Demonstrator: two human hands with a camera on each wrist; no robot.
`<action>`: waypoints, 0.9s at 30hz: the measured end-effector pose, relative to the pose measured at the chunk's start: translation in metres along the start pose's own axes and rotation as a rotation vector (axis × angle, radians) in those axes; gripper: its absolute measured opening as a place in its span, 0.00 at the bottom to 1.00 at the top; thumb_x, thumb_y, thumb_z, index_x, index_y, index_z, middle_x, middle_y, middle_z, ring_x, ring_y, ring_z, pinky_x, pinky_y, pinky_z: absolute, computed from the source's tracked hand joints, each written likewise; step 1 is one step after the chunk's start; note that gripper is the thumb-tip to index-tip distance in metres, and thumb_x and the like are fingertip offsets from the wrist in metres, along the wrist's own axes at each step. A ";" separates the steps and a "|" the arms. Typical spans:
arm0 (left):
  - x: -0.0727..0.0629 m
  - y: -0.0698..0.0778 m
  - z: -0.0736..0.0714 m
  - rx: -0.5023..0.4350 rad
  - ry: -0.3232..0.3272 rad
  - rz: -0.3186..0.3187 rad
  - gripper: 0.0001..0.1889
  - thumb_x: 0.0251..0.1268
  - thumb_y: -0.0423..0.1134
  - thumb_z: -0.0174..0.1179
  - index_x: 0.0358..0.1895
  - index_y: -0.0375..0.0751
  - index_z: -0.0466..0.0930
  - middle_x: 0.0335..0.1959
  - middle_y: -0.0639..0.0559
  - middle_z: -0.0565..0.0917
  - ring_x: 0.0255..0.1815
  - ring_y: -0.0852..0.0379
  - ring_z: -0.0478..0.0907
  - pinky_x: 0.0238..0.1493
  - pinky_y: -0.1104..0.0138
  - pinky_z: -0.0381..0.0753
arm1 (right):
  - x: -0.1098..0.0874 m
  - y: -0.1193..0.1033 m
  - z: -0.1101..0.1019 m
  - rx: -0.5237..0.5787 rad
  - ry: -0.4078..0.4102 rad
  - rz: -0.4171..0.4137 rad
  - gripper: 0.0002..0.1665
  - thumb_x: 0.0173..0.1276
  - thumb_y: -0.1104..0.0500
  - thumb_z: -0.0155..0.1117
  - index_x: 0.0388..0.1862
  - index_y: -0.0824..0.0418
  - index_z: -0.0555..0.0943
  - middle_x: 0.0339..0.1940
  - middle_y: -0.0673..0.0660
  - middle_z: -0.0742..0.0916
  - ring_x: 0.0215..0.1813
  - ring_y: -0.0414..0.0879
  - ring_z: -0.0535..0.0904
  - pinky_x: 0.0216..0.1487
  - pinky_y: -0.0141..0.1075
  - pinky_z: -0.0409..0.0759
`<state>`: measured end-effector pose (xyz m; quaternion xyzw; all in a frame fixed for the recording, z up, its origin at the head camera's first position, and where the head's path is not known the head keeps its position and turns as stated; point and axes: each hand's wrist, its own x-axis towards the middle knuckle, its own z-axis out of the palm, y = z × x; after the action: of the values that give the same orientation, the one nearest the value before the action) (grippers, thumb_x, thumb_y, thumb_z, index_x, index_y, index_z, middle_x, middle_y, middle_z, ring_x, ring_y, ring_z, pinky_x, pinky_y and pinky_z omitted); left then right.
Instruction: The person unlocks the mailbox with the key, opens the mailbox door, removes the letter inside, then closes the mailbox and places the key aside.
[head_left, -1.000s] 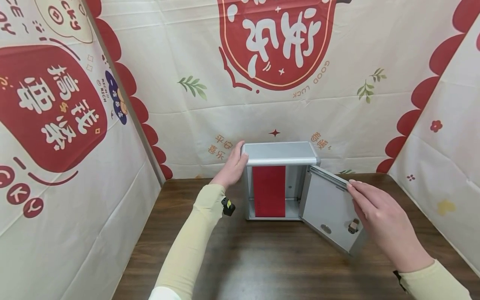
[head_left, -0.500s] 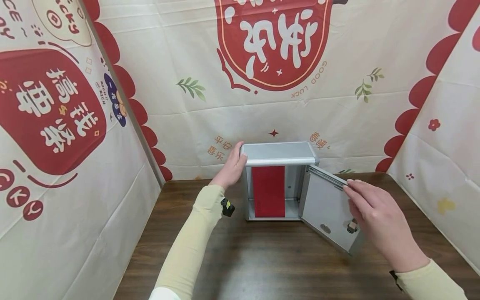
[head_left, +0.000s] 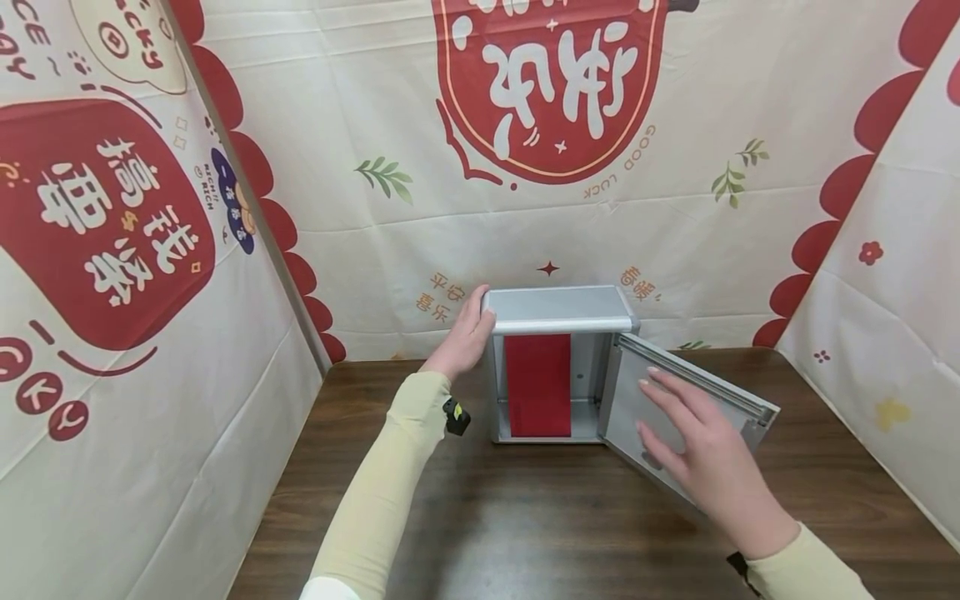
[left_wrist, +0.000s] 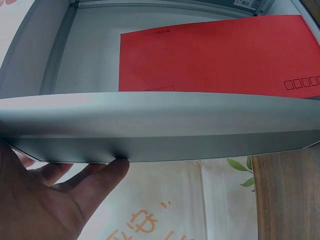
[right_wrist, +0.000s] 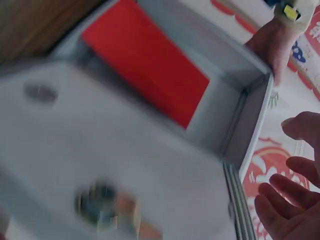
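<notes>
- A silver-grey metal box stands upright on a brown wood-grain table, its front facing the person.
- Its door is swung open toward the person's right, showing the inside.
- A red envelope stands upright inside, toward the left, with a row of small printed squares near its lower end.
- The left arm reaches forward in a pale yellow sleeve; the left hand grips the box at its upper left corner, thumb toward the front.
- The right hand hangs over the door's inner face, palm turned toward the box, thumb apart from the fingers; its grip is loose and holds nothing.
- The right wrist view shows those fingers slightly bent, and a blurred lock on the door.
- Printed cloth hangs behind.
</notes>
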<state>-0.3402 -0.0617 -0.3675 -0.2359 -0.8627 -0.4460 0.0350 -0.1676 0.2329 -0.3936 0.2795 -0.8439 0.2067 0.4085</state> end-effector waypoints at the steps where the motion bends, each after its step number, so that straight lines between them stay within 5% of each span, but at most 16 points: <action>1: 0.000 -0.001 0.000 0.001 0.002 0.002 0.31 0.74 0.49 0.32 0.76 0.43 0.42 0.75 0.42 0.49 0.74 0.51 0.48 0.71 0.57 0.51 | -0.001 -0.003 0.005 0.020 -0.010 0.017 0.35 0.70 0.39 0.52 0.57 0.67 0.78 0.59 0.63 0.79 0.56 0.59 0.75 0.66 0.24 0.56; 6: 0.001 -0.003 0.001 0.007 0.011 0.010 0.31 0.74 0.48 0.32 0.75 0.41 0.43 0.75 0.41 0.50 0.73 0.50 0.50 0.70 0.57 0.52 | -0.002 -0.018 0.030 0.068 -0.115 0.135 0.36 0.59 0.51 0.69 0.65 0.64 0.73 0.62 0.60 0.77 0.60 0.55 0.73 0.60 0.39 0.71; 10: -0.001 -0.003 0.002 -0.005 0.008 0.003 0.30 0.74 0.48 0.32 0.75 0.41 0.43 0.74 0.41 0.51 0.72 0.49 0.51 0.70 0.57 0.52 | 0.001 -0.027 0.053 0.101 -0.194 0.222 0.40 0.56 0.56 0.72 0.67 0.64 0.69 0.63 0.60 0.75 0.62 0.55 0.71 0.58 0.53 0.72; 27: 0.003 -0.005 0.002 -0.003 0.035 0.051 0.30 0.74 0.46 0.33 0.74 0.37 0.46 0.73 0.40 0.53 0.73 0.51 0.49 0.71 0.60 0.50 | 0.006 -0.007 0.126 0.124 -0.316 0.461 0.37 0.63 0.53 0.68 0.65 0.69 0.68 0.61 0.66 0.74 0.58 0.59 0.72 0.53 0.51 0.77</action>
<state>-0.3448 -0.0620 -0.3719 -0.2499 -0.8550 -0.4504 0.0608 -0.2387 0.1534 -0.4605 0.1334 -0.9242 0.2993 0.1962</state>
